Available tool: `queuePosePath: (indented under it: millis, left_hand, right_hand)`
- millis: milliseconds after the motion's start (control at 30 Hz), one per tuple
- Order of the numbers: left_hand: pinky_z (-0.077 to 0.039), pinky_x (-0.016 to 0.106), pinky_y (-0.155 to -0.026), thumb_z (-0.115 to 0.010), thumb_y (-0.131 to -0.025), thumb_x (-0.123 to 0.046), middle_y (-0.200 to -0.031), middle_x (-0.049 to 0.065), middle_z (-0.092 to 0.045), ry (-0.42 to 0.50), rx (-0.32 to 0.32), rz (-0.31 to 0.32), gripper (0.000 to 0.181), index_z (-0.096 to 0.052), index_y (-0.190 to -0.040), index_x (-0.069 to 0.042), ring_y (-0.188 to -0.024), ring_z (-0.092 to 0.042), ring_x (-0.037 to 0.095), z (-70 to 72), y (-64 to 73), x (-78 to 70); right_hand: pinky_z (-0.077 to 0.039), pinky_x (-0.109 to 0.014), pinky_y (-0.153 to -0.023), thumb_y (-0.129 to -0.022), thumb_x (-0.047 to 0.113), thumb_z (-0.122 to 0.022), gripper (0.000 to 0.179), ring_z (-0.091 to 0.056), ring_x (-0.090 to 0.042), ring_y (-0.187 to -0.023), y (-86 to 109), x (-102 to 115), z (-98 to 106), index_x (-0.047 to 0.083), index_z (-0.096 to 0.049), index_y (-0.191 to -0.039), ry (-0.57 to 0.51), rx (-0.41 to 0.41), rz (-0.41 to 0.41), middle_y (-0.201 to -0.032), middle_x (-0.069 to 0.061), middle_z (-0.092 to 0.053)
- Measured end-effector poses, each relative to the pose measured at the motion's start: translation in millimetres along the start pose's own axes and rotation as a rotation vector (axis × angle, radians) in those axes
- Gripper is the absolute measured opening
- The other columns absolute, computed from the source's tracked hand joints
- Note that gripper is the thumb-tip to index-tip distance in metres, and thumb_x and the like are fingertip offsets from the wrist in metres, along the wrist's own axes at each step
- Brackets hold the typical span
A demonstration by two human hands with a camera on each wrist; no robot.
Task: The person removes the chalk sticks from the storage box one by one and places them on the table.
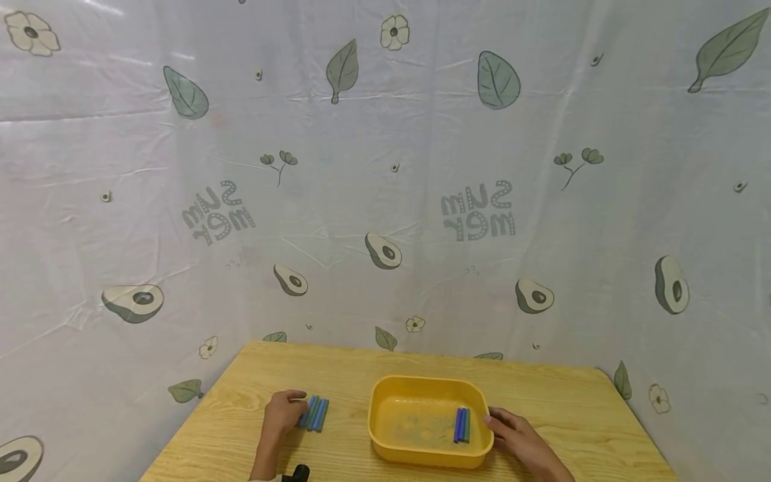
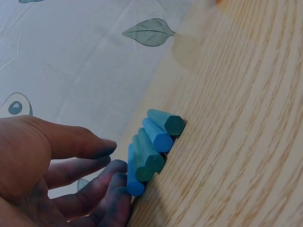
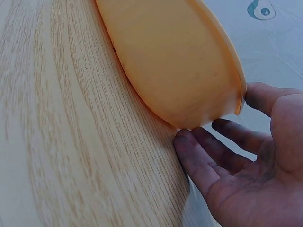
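Note:
Several blue and green chalk sticks [image 2: 150, 153] lie side by side in a row on the wooden table, left of a yellow plastic tub [image 1: 409, 457]. My left hand [image 1: 283, 410] is at the left end of this row. In the left wrist view its lower fingers come right up to the end blue stick, with the thumb [image 2: 90, 144] apart from the row. My right hand [image 1: 517, 432] holds the tub's right end, thumb at the rim and fingers against the outer wall below. Inside the tub, blue and green chalk sticks [image 1: 462, 426] lie together near the right wall.
The wooden table [image 1: 566, 408] reaches back to a pale hanging sheet [image 1: 361, 201] printed with leaves and avocados. Dusty marks cover part of the tub's floor. A dark strap-like object [image 1: 299, 472] shows at the left wrist.

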State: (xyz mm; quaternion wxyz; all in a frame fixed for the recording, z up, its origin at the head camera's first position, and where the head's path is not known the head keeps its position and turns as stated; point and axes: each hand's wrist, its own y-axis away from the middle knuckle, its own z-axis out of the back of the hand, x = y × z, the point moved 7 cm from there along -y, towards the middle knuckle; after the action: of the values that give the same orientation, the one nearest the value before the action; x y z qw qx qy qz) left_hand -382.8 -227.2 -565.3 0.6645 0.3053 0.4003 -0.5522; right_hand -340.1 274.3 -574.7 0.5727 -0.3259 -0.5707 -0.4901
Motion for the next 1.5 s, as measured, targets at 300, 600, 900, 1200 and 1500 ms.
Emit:
queuePosePath:
  millis: [300, 600, 900, 1200, 1500]
  left_hand:
    - [-0.057, 0.035, -0.064, -0.072, -0.089, -0.007, -0.104, 0.024, -0.08, 0.028, 0.022, 0.031, 0.044, -0.071, -0.128, 0.012, -0.077, -0.072, 0.021, 0.8, 2.1, 0.3]
    - [-0.052, 0.034, -0.062, -0.071, -0.094, -0.009, -0.095, 0.018, -0.079, 0.058, 0.02, 0.059, 0.049, -0.064, -0.136, 0.015, -0.07, -0.067, 0.02, 4.9, 4.0, 0.1]
    - [-0.06, 0.036, -0.065, -0.072, -0.096, -0.012, -0.114, 0.031, -0.076, 0.09, 0.007, 0.034, 0.049, -0.064, -0.138, 0.013, -0.086, -0.076, 0.03, 3.9, 6.2, -8.7]
    - [-0.064, 0.045, -0.077, -0.07, -0.098, -0.011, -0.118, 0.034, -0.075, 0.077, 0.017, -0.054, 0.046, -0.065, -0.135, 0.015, -0.099, -0.077, 0.042, -5.4, 14.1, -28.1]
    - [-0.063, 0.053, -0.087, -0.07, -0.101, -0.015, -0.123, 0.033, -0.073, 0.133, 0.061, -0.071, 0.049, -0.062, -0.14, 0.014, -0.108, -0.074, 0.047, -23.6, 24.1, -49.9]
  right_hand:
    - [-0.058, -0.048, -0.107, -0.117, 0.037, -0.044, 0.076, -0.06, -0.045, -0.138, 2.3, 0, -2, -0.022, -0.021, -0.159, -0.008, 0.04, 0.031, -0.161, -0.045, -0.035]
    - [-0.058, -0.048, -0.107, -0.117, 0.037, -0.045, 0.077, -0.06, -0.046, -0.139, 2.0, 0, -1, -0.022, -0.021, -0.159, -0.005, 0.034, 0.029, -0.161, -0.045, -0.034]
    - [-0.059, -0.049, -0.107, -0.117, 0.038, -0.044, 0.077, -0.058, -0.048, -0.139, 3.2, 5, 0, -0.022, -0.021, -0.16, -0.001, 0.02, 0.035, -0.161, -0.045, -0.034]
    - [-0.059, -0.048, -0.106, -0.117, 0.037, -0.045, 0.075, -0.061, -0.045, -0.137, 3.3, 3, 0, -0.022, -0.024, -0.159, -0.001, 0.019, 0.039, -0.159, -0.044, -0.038]
    - [-0.059, -0.048, -0.107, -0.117, 0.037, -0.045, 0.076, -0.061, -0.045, -0.138, 2.7, 1, 0, -0.022, -0.023, -0.159, -0.011, 0.024, 0.036, -0.16, -0.044, -0.036]
